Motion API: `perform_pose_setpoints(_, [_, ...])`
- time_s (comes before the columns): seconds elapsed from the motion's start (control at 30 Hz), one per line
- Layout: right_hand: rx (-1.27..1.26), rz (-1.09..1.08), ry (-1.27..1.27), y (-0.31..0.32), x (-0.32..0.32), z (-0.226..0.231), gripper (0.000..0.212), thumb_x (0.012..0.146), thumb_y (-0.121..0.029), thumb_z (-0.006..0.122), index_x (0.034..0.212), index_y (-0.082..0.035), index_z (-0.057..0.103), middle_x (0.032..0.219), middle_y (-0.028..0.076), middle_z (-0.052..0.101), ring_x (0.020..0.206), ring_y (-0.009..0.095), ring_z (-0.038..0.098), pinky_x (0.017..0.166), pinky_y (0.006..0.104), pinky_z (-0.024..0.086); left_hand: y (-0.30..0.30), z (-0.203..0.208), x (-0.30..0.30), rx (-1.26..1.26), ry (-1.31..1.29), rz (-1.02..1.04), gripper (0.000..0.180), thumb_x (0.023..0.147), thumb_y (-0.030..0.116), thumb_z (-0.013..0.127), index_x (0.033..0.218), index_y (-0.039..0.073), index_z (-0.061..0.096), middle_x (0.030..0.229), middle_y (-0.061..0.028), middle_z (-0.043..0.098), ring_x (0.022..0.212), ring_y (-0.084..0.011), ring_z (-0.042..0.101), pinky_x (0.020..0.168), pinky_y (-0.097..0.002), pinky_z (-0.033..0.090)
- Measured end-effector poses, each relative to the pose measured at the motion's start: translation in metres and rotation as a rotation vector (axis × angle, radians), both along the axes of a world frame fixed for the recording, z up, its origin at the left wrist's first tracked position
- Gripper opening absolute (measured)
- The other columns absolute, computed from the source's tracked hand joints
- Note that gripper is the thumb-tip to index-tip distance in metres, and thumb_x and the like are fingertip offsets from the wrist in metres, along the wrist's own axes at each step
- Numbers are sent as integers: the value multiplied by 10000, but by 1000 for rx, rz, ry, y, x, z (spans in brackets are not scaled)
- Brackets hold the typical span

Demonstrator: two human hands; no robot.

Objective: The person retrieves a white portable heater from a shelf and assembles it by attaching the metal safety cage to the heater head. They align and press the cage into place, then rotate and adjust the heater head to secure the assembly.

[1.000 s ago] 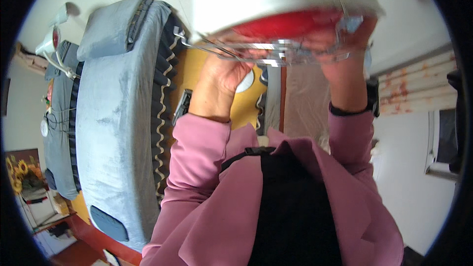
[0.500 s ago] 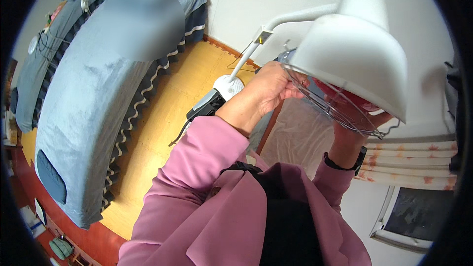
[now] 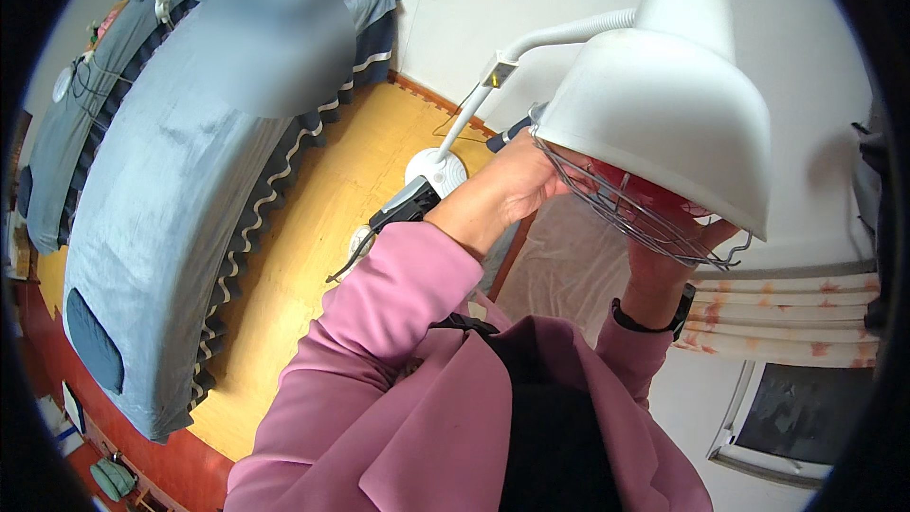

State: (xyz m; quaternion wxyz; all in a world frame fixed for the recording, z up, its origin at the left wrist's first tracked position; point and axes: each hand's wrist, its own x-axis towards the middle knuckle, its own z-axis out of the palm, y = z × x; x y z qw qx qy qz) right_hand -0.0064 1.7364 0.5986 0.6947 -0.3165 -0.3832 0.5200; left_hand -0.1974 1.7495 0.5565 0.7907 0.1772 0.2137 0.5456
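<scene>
A large white heat lamp shade (image 3: 664, 104) hangs close in front at the upper right, with a red bulb (image 3: 630, 192) inside. The grey wire guard (image 3: 633, 228) is at the shade's open mouth, its lower side standing away from the rim. At the guard's left end, my left hand (image 3: 527, 173) closes its fingers on the wires; the fingertips are partly hidden. My right hand (image 3: 661, 251) reaches up from below against the guard's right part, seen partly through the wires. It appears closed on the guard, though most of its fingers are hidden.
A bent white lamp arm (image 3: 559, 35) leads to a round base (image 3: 437, 173) on the yellow floor mat (image 3: 294, 275). A blue-covered bed (image 3: 161, 199) stands at left. A plastic-covered surface (image 3: 569, 261) lies below my hands; a patterned curtain (image 3: 787, 316) hangs at right.
The lamp shade and guard have shifted slightly left, both hands moving along with them. The guard has turned a little, showing more of its wires. Both hands stay at the guard.
</scene>
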Motion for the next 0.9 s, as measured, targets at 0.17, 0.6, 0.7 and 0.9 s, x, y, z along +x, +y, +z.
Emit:
perform_pose_setpoints(0.17, [-47, 41, -24, -6, -4, 8, 913, 824, -842, 461, 1490, -221, 391, 1494, 123, 437, 1360, 348, 446, 1021, 595, 485, 3, -3, 5, 30, 21, -20, 165, 974, 40, 521, 1064, -47, 627, 921, -135, 695, 743, -220, 692, 695, -335, 601])
perform_pose_setpoints(0.6, [28, 276, 100, 11, -10, 16, 794, 940, -762, 322, 1509, -208, 337, 1522, 116, 412, 1296, 305, 530, 993, 472, 539, 23, -33, 17, 32, -447, -110, 116, 926, 3, 578, 1027, -45, 610, 966, -138, 665, 737, -185, 642, 656, -291, 546])
perform_pose_setpoints(0.7, [-28, 163, -4, 9, -15, 23, 955, 855, -869, 302, 1523, -186, 331, 1510, 152, 435, 1279, 358, 535, 1032, 515, 486, 13, -24, 9, 7, -377, -212, 148, 941, 79, 579, 1023, -38, 620, 972, -145, 684, 714, -175, 643, 633, -291, 543])
perform_pose_setpoints(0.9, [-114, 361, 74, 16, -9, 26, 1084, 796, -931, 253, 1502, -115, 351, 1446, 182, 506, 1236, 386, 565, 1005, 509, 507, -7, -15, 8, -39, -315, -154, 185, 972, 149, 546, 1015, -4, 640, 972, -132, 710, 760, -194, 680, 681, -342, 565])
